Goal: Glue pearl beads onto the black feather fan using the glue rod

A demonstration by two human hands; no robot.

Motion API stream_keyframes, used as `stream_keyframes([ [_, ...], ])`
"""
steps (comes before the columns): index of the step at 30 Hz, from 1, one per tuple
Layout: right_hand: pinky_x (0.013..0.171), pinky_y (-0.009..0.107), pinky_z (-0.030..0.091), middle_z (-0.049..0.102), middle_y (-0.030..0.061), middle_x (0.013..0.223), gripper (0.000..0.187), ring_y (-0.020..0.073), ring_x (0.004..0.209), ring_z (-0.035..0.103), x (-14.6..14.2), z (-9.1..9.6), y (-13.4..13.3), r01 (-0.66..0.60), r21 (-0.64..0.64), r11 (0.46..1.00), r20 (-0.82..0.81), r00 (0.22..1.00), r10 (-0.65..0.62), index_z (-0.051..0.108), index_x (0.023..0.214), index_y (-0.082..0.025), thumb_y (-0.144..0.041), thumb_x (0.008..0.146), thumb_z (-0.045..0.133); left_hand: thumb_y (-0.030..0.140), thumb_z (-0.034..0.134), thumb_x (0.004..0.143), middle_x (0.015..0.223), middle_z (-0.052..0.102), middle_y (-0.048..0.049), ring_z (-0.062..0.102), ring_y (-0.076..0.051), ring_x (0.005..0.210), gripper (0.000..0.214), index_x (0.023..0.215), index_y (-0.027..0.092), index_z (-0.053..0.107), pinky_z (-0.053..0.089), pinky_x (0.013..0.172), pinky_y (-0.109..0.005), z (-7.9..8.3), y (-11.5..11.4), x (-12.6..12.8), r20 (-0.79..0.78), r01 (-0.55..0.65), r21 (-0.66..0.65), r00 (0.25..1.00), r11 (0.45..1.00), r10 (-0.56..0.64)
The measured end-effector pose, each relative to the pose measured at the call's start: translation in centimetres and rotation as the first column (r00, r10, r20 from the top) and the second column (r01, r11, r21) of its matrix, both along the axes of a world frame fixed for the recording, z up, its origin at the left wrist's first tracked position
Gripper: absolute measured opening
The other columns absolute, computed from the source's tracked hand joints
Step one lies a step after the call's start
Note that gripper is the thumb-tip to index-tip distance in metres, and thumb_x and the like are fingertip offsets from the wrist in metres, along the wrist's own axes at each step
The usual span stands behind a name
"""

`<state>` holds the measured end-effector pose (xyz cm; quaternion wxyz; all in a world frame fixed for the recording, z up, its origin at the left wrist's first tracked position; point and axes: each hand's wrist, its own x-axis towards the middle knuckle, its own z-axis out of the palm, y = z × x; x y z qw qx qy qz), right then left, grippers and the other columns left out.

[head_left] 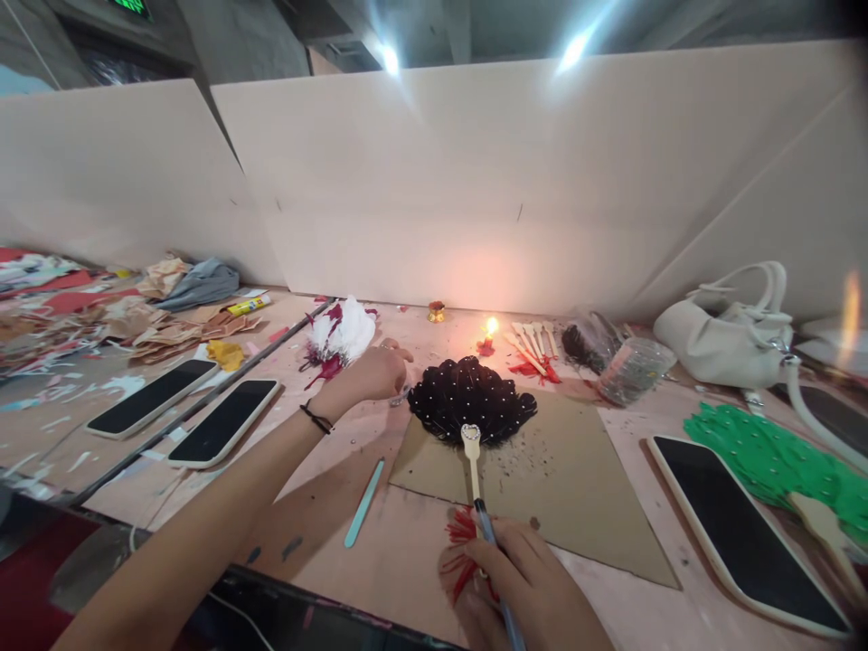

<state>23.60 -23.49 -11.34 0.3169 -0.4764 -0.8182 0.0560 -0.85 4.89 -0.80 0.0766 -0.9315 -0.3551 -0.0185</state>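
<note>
Holding pen (489,533) in R hand (525,583), fingers closed round the barrel low down, tip pointing up along the fan (471,400) handle; same hand pins the red tassel at the handle end against the counter (400,551). L hand (378,372) reached fwd, fingers curled loosely, palm down, touching counter just L of fan's feather head; can't tell if anything small is pinched under it. Black band on L wrist.

Fan: black feathers w/ pale dots, lies flat, head on upper corner of card sheet (576,488), handle toward body. Teal file (364,502) on counter, L of card, untouched. Lit candle (489,333) behind fan, near wooden sticks (533,342).

Step, as judged: decorating/dotting the fan, mid-way; L hand prob. fetching a bit. Next move calls for a steady pen tip & fan held still; keep sleeve & feathers clear of flame.
</note>
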Motion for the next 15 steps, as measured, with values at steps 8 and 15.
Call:
stream_keyframes([
  [8, 0.083, 0.034, 0.067, 0.079, 0.0096, 0.121, 0.066, 0.0281, 0.109, 0.077, 0.1, 0.3, 0.2, -0.003, -0.002, 1.000, 0.052, 0.999, 0.003, 0.069, 0.136, -0.026, 0.006, 0.078, 0.067, 0.004, 0.071, 0.072, 0.142, 0.075, -0.0100, 0.066, -0.037, 0.130, 0.022, 0.063, 0.021, 0.082, 0.049, 0.112, -0.049, 0.3, 0.2, -0.2, 0.037, 0.027, -0.091, 0.999, 0.995, -0.024],
  [15, 0.075, 0.035, 0.067, 0.081, 0.0107, 0.114, 0.057, 0.0296, 0.100, 0.079, -0.1, 0.4, 0.4, -0.001, 0.062, 0.998, 0.045, 0.999, -0.002, 0.072, 0.126, -0.024, 0.002, 0.076, 0.067, 0.016, 0.076, 0.082, 0.144, 0.070, -0.0118, 0.058, -0.040, 0.137, 0.014, 0.072, 0.022, 0.084, 0.038, 0.123, -0.060, 1.3, 0.2, -1.6, 0.162, 0.059, -0.129, 0.986, 0.990, -0.038],
])
